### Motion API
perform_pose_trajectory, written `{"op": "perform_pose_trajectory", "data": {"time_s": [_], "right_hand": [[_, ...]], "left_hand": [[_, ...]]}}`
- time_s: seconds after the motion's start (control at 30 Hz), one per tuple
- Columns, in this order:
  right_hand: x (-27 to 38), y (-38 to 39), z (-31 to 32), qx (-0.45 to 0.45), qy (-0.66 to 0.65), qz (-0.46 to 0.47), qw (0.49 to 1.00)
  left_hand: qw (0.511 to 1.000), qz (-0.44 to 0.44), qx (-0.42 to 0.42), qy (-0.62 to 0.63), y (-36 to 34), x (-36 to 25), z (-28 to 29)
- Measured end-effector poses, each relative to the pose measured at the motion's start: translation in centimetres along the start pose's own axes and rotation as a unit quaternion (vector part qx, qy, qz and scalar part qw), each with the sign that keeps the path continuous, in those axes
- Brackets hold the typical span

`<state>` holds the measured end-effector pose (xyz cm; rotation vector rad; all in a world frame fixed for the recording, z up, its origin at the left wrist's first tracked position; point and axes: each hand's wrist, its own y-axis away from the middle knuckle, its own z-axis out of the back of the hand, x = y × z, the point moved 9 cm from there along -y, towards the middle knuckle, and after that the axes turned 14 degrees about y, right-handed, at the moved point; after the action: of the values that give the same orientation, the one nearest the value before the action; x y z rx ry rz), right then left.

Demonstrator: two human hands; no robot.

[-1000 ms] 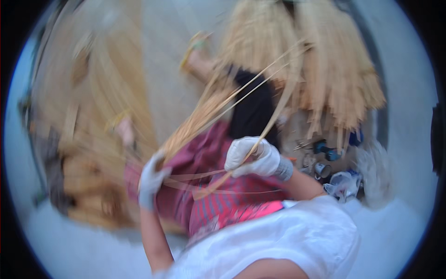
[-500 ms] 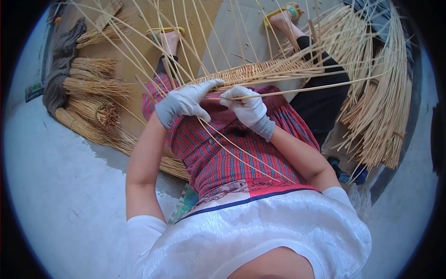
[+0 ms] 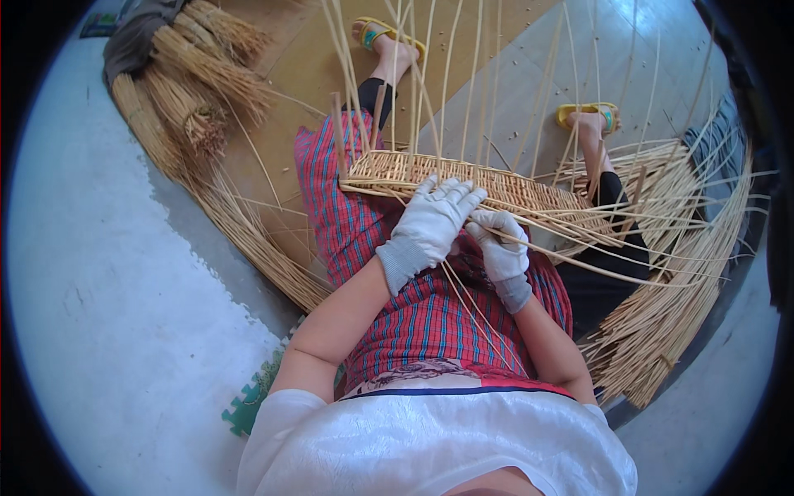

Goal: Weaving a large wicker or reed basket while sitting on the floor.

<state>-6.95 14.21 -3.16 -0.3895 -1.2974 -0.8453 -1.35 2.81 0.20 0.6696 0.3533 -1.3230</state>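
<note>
A long, narrow woven wicker piece [image 3: 513, 183] lies across my lap, with long upright canes rising from it and loose strands trailing right. My gloved left hand [image 3: 428, 223] grips its near edge, fingers over the rim and thumb hidden. My gloved right hand [image 3: 504, 252] is just right of it, slightly lower, its fingers pinched on a pale strand at that edge. Two thin strands [image 3: 463, 302] hang toward my waist over the red checked cloth [image 3: 413, 322].
Several bundles of canes [image 3: 207, 74] lie at upper left beside dark cloth [image 3: 141, 33]. A large heap of loose strands [image 3: 662, 331] lies at right. My sandalled feet [image 3: 385, 45] rest on the floor board beyond the piece. A green foam mat [image 3: 248, 401] shows at lower left.
My view has steadied and shifted. The woven piece and both hands now appear lower and farther right, and the piece slopes down rightward instead of upward, with its canes standing upright.
</note>
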Motion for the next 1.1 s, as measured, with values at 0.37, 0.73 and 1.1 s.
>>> {"op": "perform_pose_trajectory", "data": {"time_s": [0.37,0.73,1.1], "right_hand": [[-0.9,0.4,-0.3,0.131,-0.282,-0.326,0.893],[0.7,-3.1,16.8,0.002,0.233,-0.257,0.938],[9.9,-1.4,14.3,-0.104,0.294,0.058,0.948]], "left_hand": [[0.995,-0.03,-0.077,0.046,-0.6,0.0,-0.7],[0.994,-0.001,-0.096,0.052,-2.1,0.2,0.7],[0.991,-0.014,-0.124,0.046,-2.0,1.0,0.4]]}}
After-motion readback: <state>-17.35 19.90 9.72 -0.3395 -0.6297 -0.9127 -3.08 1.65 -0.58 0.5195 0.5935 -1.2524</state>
